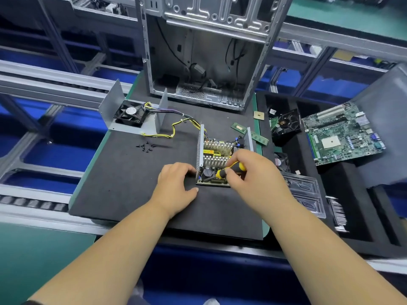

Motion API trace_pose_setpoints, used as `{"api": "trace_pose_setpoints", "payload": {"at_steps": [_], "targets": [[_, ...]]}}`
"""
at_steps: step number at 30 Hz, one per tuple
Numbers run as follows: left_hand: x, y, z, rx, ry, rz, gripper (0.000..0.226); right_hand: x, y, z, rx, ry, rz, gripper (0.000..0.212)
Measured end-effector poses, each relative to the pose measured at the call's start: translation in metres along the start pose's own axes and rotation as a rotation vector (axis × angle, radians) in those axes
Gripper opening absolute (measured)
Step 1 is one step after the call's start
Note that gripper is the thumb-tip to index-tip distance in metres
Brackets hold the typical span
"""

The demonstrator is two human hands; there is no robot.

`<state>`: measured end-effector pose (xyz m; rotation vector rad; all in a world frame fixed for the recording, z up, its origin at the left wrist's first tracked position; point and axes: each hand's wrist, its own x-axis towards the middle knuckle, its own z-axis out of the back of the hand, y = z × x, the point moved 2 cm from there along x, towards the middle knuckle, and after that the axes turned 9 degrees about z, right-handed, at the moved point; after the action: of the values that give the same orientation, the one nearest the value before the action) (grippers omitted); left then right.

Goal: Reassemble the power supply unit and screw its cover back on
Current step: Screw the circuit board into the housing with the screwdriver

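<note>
The open power supply unit (217, 150) sits on the black mat, its heatsinks and circuit board bare between two metal side walls. My right hand (248, 170) grips a yellow-and-black screwdriver (232, 169), tip pointing down-left into the near corner of the board. My left hand (176, 186) rests on the mat at the unit's left wall, fingers curled against that wall and thumb on the mat. The grey metal cover (132, 116) with its black fan lies at the far left, joined to the unit by a yellow and black cable bundle (174, 128). Several black screws (145, 147) lie loose on the mat.
An empty computer case (204, 51) stands upright behind the mat. Two memory sticks (250, 133) and a CPU chip (258, 115) lie right of the unit. A black foam tray on the right holds a motherboard (343, 133), a cooler fan (286, 124), clear plastic packaging (306, 192) and a heatsink (338, 213).
</note>
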<state>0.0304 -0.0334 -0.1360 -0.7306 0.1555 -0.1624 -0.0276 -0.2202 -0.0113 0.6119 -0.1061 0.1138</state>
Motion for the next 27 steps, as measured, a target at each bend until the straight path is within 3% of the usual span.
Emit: {"api": "trace_pose_setpoints", "payload": {"at_steps": [16, 23, 27], "targets": [[0.007, 0.003, -0.004, 0.003, -0.078, -0.013, 0.029, 0.023, 0.009, -0.009, -0.184, 0.118, 0.110, 0.004], [0.007, 0.004, -0.006, 0.008, -0.093, -0.003, 0.029, 0.029, 0.023, -0.010, -0.410, 0.272, 0.376, 0.014], [0.008, 0.004, -0.007, 0.010, -0.098, -0.003, 0.029, 0.032, 0.027, -0.013, -0.518, 0.331, 0.414, 0.025]]}}
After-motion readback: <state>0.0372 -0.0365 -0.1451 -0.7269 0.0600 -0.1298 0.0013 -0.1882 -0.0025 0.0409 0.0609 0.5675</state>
